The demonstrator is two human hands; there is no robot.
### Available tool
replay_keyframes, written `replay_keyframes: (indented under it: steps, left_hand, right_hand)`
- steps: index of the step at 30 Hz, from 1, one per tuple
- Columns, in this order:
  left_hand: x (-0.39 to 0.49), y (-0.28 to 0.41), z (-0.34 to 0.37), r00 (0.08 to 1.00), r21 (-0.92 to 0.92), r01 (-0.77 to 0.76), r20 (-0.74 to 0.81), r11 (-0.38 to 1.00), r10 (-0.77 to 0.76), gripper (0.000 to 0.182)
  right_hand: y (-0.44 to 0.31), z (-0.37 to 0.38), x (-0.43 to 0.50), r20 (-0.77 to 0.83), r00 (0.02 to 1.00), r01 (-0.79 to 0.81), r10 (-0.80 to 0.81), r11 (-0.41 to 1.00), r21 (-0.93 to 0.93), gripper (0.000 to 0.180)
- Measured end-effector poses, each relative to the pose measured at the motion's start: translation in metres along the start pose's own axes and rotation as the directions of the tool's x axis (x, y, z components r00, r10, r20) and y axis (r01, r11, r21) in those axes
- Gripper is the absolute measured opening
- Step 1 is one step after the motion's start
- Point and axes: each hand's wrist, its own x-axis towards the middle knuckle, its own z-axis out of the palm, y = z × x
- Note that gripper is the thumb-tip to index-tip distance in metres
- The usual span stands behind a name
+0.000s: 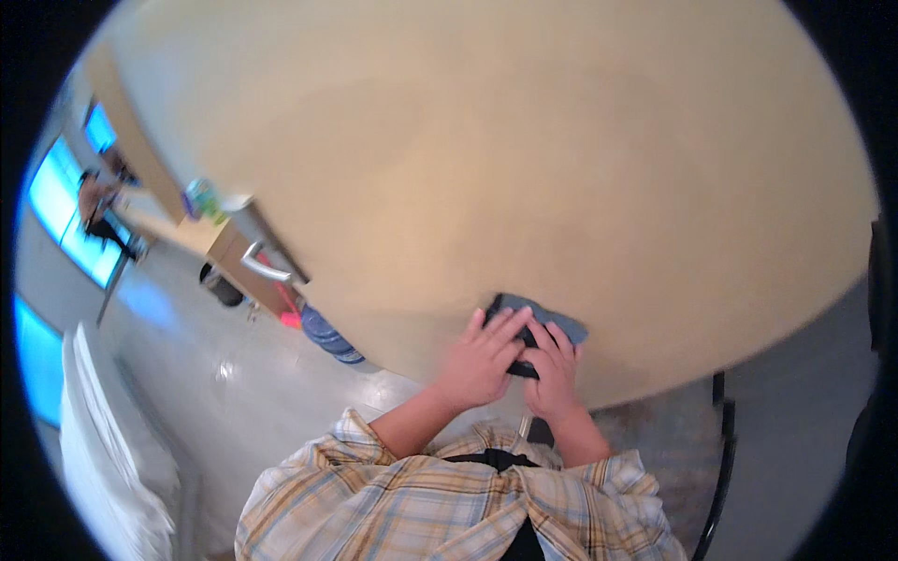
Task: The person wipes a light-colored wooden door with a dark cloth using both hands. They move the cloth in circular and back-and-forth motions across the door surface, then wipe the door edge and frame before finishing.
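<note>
A wide pale wood-coloured door (533,175) fills most of the view, with a silver lever handle (265,263) at its left edge. Low on it, a folded blue-grey and black cloth (565,324) lies against or very near the surface. My left hand (485,354) has its fingers stretched over the cloth's left part. From the right, my right hand (553,361) holds the cloth, its fingers next to those of the left hand. Both hands cover much of the cloth, so its full shape is hidden.
Beyond the door's left edge are a wooden counter (200,235) with bottles (203,200), a dark bin (222,286) and a large blue water bottle (328,335). Farther off, a person (98,210) leans by bright windows. White sheeting (116,449) stands at lower left.
</note>
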Motion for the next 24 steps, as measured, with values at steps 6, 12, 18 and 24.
replay_keyframes:
  steps: [6,12,18,24]
  left_hand:
    - [-0.025,-0.040,-0.022,0.995,-0.110,0.054,-0.077,0.992,-0.062,0.022]
    - [-0.036,-0.084,-0.044,0.928,-0.081,0.117,-0.345,0.990,-0.138,0.015]
    - [-0.056,-0.107,-0.058,0.863,-0.093,0.306,-0.393,0.948,-0.317,0.017]
    - [-0.100,-0.149,-0.033,0.868,-0.083,0.454,-0.184,0.887,-0.461,0.024]
  right_hand:
    - [-0.027,0.039,0.031,0.086,0.996,0.024,-0.022,1.000,-0.020,0.015]
    - [-0.064,0.075,0.082,0.023,0.965,0.262,-0.261,0.962,-0.071,0.016]
    - [-0.097,0.101,0.114,0.172,0.924,0.357,-0.342,0.931,-0.070,0.019]
    - [-0.090,0.164,0.108,0.338,0.855,0.421,-0.393,0.907,-0.012,0.020]
